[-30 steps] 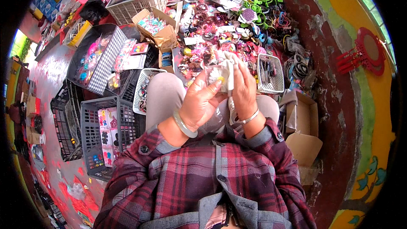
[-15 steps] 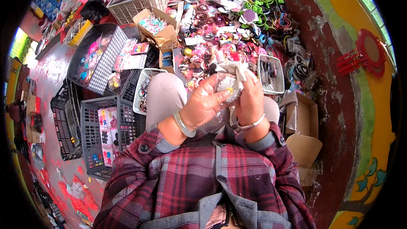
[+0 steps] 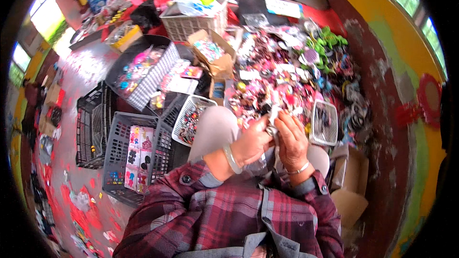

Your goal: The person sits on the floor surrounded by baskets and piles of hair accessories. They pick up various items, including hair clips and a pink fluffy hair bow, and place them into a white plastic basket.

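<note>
My left hand (image 3: pixel 254 142) is closed around a small off-white cloth piece (image 3: pixel 274 116), its fingers pinched near my right hand. My right hand (image 3: pixel 292 144) lies against the other side of the piece, fingers long and close together, pressing it towards the left. Both hands are above my knees. Clear plastic (image 3: pixel 258 166) hangs below the left hand, partly hidden by it. What lies between the palms is covered. Beyond my hands spreads a heap of hair accessories (image 3: pixel 267 74), mostly pink, red and dark.
A white basket (image 3: pixel 324 123) stands right of my knees, another white basket (image 3: pixel 193 120) left. Dark plastic crates (image 3: pixel 131 155) are further left. An open cardboard box (image 3: pixel 210 50) and a beige crate (image 3: pixel 193 24) stand behind; an open carton (image 3: pixel 351 177) is at right.
The view has shifted, so the scene sits further right and lower. The white flower in clear plastic, seen between my hands before, is now out of sight. My hands have turned and closed together.
</note>
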`<state>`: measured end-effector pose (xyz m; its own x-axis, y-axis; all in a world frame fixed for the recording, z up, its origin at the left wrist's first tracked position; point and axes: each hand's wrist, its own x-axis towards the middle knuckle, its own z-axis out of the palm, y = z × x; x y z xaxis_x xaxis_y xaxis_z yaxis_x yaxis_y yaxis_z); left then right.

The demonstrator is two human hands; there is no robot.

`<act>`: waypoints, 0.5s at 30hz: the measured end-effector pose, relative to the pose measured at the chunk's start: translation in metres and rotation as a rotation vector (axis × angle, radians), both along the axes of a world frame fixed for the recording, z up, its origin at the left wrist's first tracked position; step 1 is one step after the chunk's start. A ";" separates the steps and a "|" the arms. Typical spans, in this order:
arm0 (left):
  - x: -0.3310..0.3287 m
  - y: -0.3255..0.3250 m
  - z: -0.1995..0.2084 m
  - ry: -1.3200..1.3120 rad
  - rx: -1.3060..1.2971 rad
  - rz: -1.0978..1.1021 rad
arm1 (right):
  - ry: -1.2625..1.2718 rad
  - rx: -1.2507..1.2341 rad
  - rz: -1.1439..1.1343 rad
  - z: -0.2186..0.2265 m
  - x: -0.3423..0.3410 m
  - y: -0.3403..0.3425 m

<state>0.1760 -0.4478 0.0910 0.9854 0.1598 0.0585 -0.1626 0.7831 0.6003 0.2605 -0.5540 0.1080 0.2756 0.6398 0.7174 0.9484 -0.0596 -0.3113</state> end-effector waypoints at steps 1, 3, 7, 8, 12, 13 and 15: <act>-0.001 0.004 0.000 -0.039 -0.021 -0.019 | 0.007 0.016 -0.032 -0.003 0.004 0.002; -0.004 0.010 0.001 0.010 0.032 0.003 | 0.024 0.081 -0.091 -0.014 0.017 0.006; -0.012 0.031 0.021 -0.049 0.070 0.085 | 0.545 0.098 -0.165 -0.025 0.048 -0.002; -0.013 0.037 0.020 -0.045 0.095 0.133 | 0.397 0.123 -0.194 -0.010 0.040 0.006; -0.012 0.041 0.012 0.022 -0.120 0.133 | -0.028 0.000 0.088 0.018 -0.006 0.037; -0.015 0.041 0.010 -0.067 -0.222 0.132 | -0.083 -0.140 0.160 0.017 -0.017 0.041; -0.018 0.052 0.009 -0.107 -0.177 0.122 | -0.175 -0.085 0.095 -0.008 -0.008 0.043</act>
